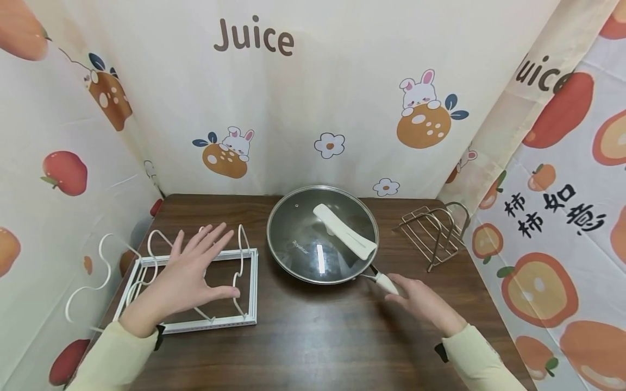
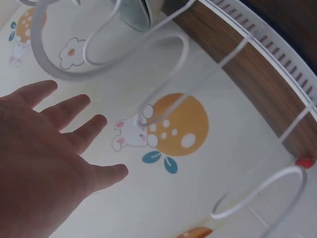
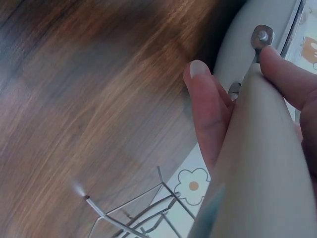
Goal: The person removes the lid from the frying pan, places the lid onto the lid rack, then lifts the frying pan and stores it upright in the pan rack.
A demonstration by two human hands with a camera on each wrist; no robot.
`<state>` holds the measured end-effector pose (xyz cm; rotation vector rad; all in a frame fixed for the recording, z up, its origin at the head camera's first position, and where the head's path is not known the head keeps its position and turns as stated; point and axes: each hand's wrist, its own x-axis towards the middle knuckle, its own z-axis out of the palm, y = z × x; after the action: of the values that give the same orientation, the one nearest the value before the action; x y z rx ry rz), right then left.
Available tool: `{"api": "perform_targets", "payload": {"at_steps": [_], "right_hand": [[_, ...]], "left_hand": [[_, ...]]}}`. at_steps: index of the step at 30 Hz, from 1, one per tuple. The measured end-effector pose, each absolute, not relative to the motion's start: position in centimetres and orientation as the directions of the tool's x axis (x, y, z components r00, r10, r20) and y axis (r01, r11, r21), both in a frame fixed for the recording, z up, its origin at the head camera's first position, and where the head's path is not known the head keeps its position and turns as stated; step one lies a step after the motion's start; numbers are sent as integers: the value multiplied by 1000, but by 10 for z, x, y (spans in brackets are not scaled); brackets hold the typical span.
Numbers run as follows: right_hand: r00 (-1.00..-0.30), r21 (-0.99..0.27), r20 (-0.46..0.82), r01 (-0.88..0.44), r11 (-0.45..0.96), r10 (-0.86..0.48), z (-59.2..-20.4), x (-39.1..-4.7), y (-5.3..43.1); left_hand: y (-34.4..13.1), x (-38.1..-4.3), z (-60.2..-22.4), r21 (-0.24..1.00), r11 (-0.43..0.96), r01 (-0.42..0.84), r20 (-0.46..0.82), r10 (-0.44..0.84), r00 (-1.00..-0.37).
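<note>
A wok with a glass lid stands at the middle of the table's far half. Across the lid lies its long cream handle. My right hand grips the wok's cream side handle, thumb on one side and fingers on the other, close to the metal bracket. Over a white wire rack on the left, my left hand is spread with straight fingers and an empty palm. The left wrist view shows the fingers of this hand near the rack's curved wires.
A small metal wire rack stands at the table's right back. Some white wire loops of the left rack reach past the table's left edge. Printed curtains close off the back and both sides of the wooden table.
</note>
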<state>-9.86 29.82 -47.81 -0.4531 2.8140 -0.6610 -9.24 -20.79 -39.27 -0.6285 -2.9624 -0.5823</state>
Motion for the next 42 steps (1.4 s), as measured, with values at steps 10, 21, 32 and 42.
{"api": "perform_targets", "payload": {"at_steps": [10, 21, 32, 42], "right_hand": [[-929, -499, -161, -215, 840, -334, -475, -92, 293], [-938, -513, -193, -153, 845, -287, -476, -85, 285], [-940, -531, -183, -151, 834, -287, -478, -75, 278], [-931, -546, -199, -155, 823, -307, -477, -66, 271]], "left_hand": [[-200, -95, -398, 367, 829, 422, 103, 415, -904], [-198, -93, -404, 396, 805, 441, 104, 438, -893], [-185, -89, -402, 394, 781, 484, 150, 465, -873], [-156, -86, -399, 404, 753, 520, 149, 507, -849]]}}
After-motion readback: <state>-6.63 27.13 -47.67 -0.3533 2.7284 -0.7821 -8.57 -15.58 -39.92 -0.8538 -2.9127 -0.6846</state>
